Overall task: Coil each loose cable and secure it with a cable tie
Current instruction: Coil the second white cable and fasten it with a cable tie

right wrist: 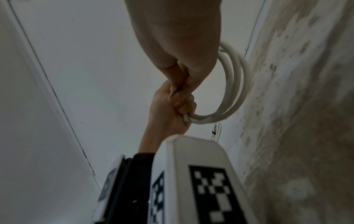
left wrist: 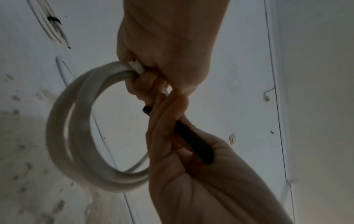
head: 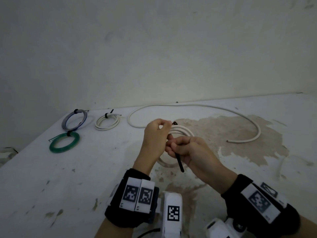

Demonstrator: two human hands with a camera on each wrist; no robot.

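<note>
1. White coiled cable (head: pixel 180 130), black cable tie (head: pixel 180 163).
2. Green coil (head: pixel 64 142); blue-grey coil (head: pixel 74 120); white tied coil (head: pixel 107 122).
3. White surface (head: pixel 85 169), tan stain (head: pixel 240 134).
4. Black wristbands (head: pixel 130 198), black-and-white checkered tags.

The white cable coil (head: pixel 180 130) looks smooth, matt plastic; the painted worktop (head: pixel 85 169) is matt, chipped and blotchy.

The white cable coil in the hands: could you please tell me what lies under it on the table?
Under the white cable coil only bare, stained table shows. The left hand and right hand gripping it cover the patch directly beneath.
</note>
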